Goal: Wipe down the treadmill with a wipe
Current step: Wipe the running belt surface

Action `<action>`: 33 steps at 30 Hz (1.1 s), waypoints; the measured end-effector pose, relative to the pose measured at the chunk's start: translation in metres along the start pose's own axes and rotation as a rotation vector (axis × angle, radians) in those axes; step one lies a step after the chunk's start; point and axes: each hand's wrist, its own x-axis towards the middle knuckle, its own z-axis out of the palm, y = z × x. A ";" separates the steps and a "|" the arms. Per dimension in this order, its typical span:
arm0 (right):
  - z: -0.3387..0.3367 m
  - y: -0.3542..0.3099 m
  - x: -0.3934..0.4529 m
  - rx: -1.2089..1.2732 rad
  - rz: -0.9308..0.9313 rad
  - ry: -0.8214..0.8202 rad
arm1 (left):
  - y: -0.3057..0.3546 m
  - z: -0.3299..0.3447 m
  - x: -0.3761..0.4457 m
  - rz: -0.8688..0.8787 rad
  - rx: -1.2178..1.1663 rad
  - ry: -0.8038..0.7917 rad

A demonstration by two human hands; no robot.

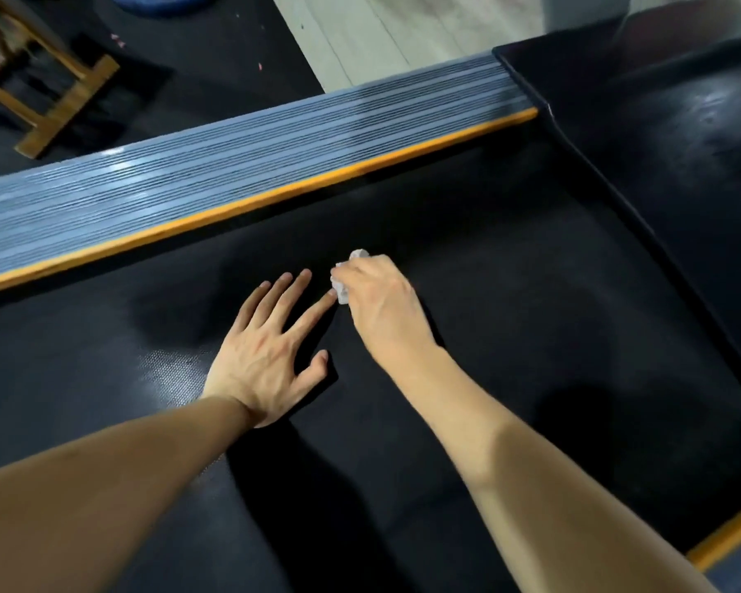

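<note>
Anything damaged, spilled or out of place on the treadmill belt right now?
Nothing stands out. The belt looks intact and dry; the right hand holds the crumpled wipe on it, and the left hand rests flat beside it. The ribbed side rail looks straight.

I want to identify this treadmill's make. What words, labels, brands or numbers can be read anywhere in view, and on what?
None can be read.
Belt: plain black, no print.
Ribbed side rail: only grooves and an orange edge strip, no lettering.
Motor cover: glossy black with glare; no label shows.
Wipe in the right hand: blank white.
Left hand lies flat on the belt.
</note>
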 end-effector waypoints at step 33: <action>-0.061 0.051 -0.031 -0.230 0.187 0.345 | 0.049 0.022 -0.103 -0.091 -0.080 0.072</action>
